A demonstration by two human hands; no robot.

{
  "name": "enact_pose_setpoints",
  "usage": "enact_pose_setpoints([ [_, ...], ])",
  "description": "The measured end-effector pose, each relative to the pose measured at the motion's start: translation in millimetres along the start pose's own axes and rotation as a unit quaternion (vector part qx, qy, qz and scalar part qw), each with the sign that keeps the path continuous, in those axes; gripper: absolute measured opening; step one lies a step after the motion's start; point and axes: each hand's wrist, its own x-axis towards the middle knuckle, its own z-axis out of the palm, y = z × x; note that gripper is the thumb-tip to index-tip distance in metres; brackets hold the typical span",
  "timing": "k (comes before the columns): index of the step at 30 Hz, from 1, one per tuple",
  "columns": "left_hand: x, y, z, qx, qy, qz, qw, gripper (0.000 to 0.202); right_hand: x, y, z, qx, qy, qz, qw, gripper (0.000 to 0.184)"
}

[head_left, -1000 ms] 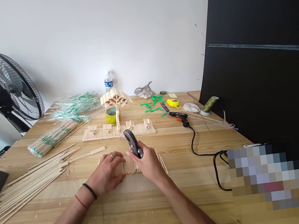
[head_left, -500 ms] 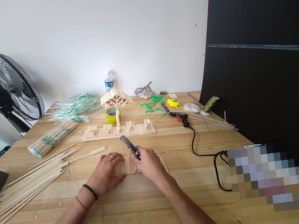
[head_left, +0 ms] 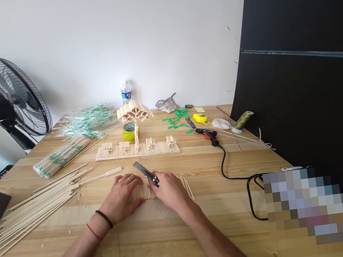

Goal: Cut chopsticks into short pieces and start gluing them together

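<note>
Short wooden sticks (head_left: pixel 146 189) lie side by side in a row on the table between my hands. My left hand (head_left: pixel 126 195) brackets the row's left part, fingers curled over its far edge and thumb along its near edge. My right hand (head_left: pixel 170 189) holds a grey-and-black pliers-like tool (head_left: pixel 145 172) that points away to the left, and its fingertips touch the sticks. Under my right palm part of the row is hidden. A few sticks (head_left: pixel 188 187) show beyond it, some slightly askew.
Behind the row stands a stick-built tree (head_left: pixel 135 127) on a slatted base (head_left: pixel 118 153). Long sticks (head_left: pixel 39 209) and a wrapped bundle (head_left: pixel 63 156) lie left. A glue gun (head_left: pixel 208 135), yellow tape measure (head_left: pixel 201 118) and thread spool (head_left: pixel 243 122) are right; a fan (head_left: pixel 17 98) stands left.
The tool in my right hand has swung lower and further left. My right fingertips have shifted slightly left along the sticks, while my left hand stays in place.
</note>
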Motion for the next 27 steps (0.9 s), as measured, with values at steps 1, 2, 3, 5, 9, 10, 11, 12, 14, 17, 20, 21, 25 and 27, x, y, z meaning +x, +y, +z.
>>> enact_pose_setpoints([
  [1, -0.1, -0.4, 0.4, -0.002, 0.002, 0.009, 1.0, 0.038, 0.2, -0.1, -0.2, -0.002, -0.002, 0.001, 1.0, 0.015],
  [2, -0.1, -0.7, 0.9, -0.003, 0.003, 0.019, 1.0, 0.037, 0.4, 0.0, -0.3, -0.004, -0.003, 0.001, 1.0, 0.015],
  [3, -0.1, -0.9, 1.4, -0.004, 0.003, 0.029, 1.0, 0.036, 0.6, 0.1, -0.3, -0.005, -0.005, 0.002, 1.0, 0.015],
  [5, 0.4, -1.3, 2.2, -0.003, 0.001, 0.043, 0.999, 0.033, 1.0, 0.6, 0.1, -0.006, -0.007, 0.002, 1.0, 0.016],
  [9, 2.0, -1.3, 2.8, -0.005, -0.002, 0.041, 0.999, 0.031, 1.1, 1.5, 1.7, -0.009, -0.008, -0.003, 1.0, 0.016],
  [10, 2.4, -1.1, 2.8, -0.007, -0.002, 0.038, 0.999, 0.031, 1.0, 1.8, 1.9, -0.009, -0.008, -0.004, 1.0, 0.017],
  [11, 2.8, -0.8, 2.7, -0.008, -0.002, 0.036, 0.999, 0.031, 0.9, 2.0, 1.9, -0.009, -0.009, -0.006, 1.0, 0.017],
  [12, 3.0, -0.5, 2.6, -0.008, -0.002, 0.035, 0.999, 0.03, 0.7, 2.3, 1.7, -0.008, -0.009, -0.007, 1.0, 0.017],
  [14, 3.3, -0.2, 2.5, -0.008, -0.001, 0.034, 0.999, 0.029, 0.3, 2.4, 0.9, -0.006, -0.009, -0.01, 1.0, 0.016],
  [17, 3.1, -0.9, 2.4, -0.005, 0.003, 0.033, 0.999, 0.03, -0.4, 1.9, 0.0, -0.005, -0.003, -0.013, 1.0, 0.015],
  [20, 2.9, -2.3, 1.3, 0.001, 0.006, 0.034, 0.999, 0.032, -0.9, 0.8, 0.7, -0.005, 0.001, -0.013, 1.0, 0.016],
  [21, 2.9, -2.6, 0.7, 0.004, 0.004, 0.034, 0.999, 0.032, -0.9, 0.4, 1.3, -0.006, 0.001, -0.013, 1.0, 0.016],
  [25, 3.3, -1.9, -0.2, 0.008, 0.003, 0.029, 1.0, 0.032, -1.1, -1.7, 3.9, -0.006, 0.002, -0.012, 1.0, 0.015],
  [27, 3.6, -1.4, 0.8, 0.004, 0.009, 0.03, 1.0, 0.032, -1.4, -2.5, 4.8, -0.005, 0.005, -0.011, 1.0, 0.015],
])
